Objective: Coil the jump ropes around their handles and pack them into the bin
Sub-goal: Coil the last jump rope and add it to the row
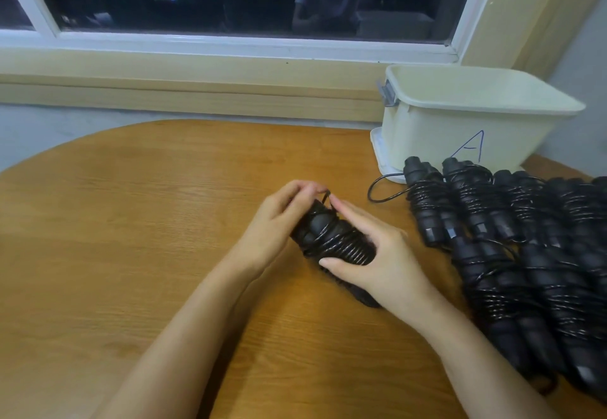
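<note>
Securing the rope end (326,197), pinched by the left hand (279,218), is best done with the coiled handles (335,238) gripped firmly by the right hand (384,267).

Both hands held a coiled jump rope (331,238) above the table (131,221); left hand (279,218) pinched its cord end, right hand (377,264) gripped the handles

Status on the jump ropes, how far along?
Done: a pile of coiled ropes lies on the table in front of the bin. In hand: one bundle, with the left hand pinching the rope end and the right hand gripping the coils. Left: packing; no rope shows in the bin.
</note>
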